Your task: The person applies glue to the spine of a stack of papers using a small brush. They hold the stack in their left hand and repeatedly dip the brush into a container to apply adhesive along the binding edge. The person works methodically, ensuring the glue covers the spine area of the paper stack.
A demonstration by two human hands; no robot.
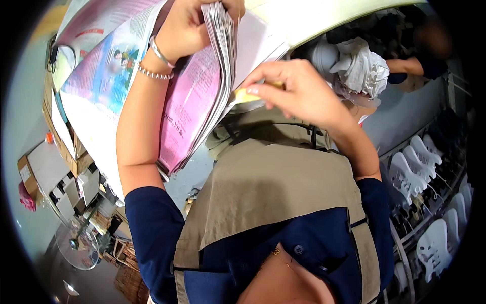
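A thick folded stack of newspaper, pink on its facing side, stands tilted at the table's near edge. My left hand is closed around its upper end, the fingers partly hidden behind the folded pages. My right hand pinches a small yellow tool that looks like a cutter handle. Its tip lies close against the right edge of the stack; whether it touches the paper I cannot tell. Larger printed newspaper sheets spread out to the left of my left forearm.
The pale table stretches along the top. To the right stands a grey container with crumpled white cloth or paper, near another person's arm. White shaped panels hang on a rack at the right. A fan stands lower left.
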